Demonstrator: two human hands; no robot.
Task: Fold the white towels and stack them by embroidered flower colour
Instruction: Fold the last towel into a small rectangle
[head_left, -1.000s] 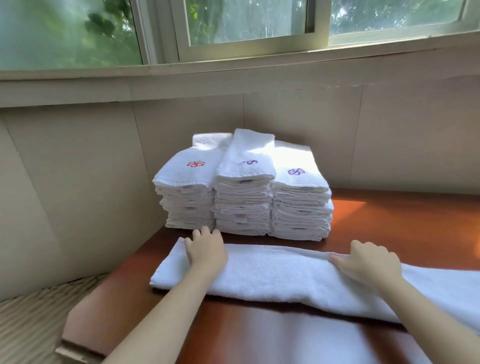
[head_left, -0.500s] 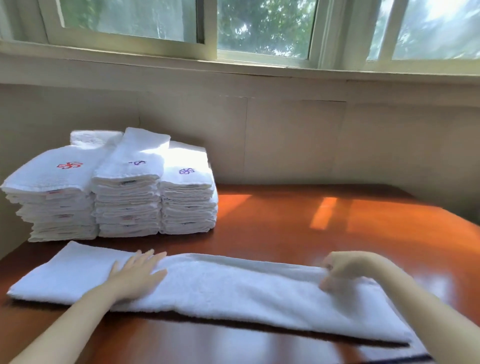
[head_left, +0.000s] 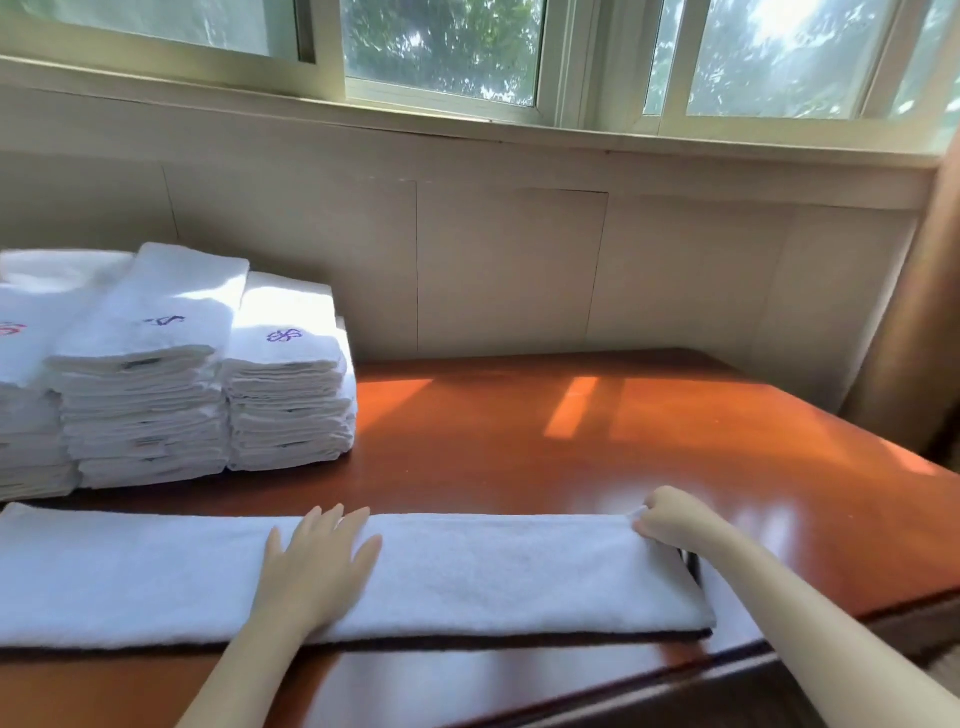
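Head view, and nearest to us the long white towel (head_left: 493, 577) lies as a narrow strip along the near side of the wooden table (head_left: 571, 441), already folded lengthwise by the look of its doubled near edge. The left hand (head_left: 317, 566) is flat on the middle of it, fingers spread and straight, pressing it down and gripping nothing. Over at the right end, the right hand (head_left: 670, 519) has its fingers curled, pinching the towel's far right corner.

So my read is that we are mid-fold, at the crosswise step. The next move looks like carrying that pinched end leftwards over the strip while the flat hand anchors the cloth, with the edges kept square. No flower shows on this towel from here, so its colour needs finding before it can be stacked.

Further back on the left stand three piles, touching side by side: the purple-flower stack (head_left: 291, 395), a middle stack (head_left: 145, 405) with a dark, partly hidden motif, and a red-flower stack (head_left: 26, 415) cut by the frame.

The table is glossy reddish wood, streaked with sun. Beyond it, pale wall panels (head_left: 509, 270) and a wide window (head_left: 441, 47) full of green leaves. At far right there is a brown upright (head_left: 909, 312) — curtain or post, I cannot tell.
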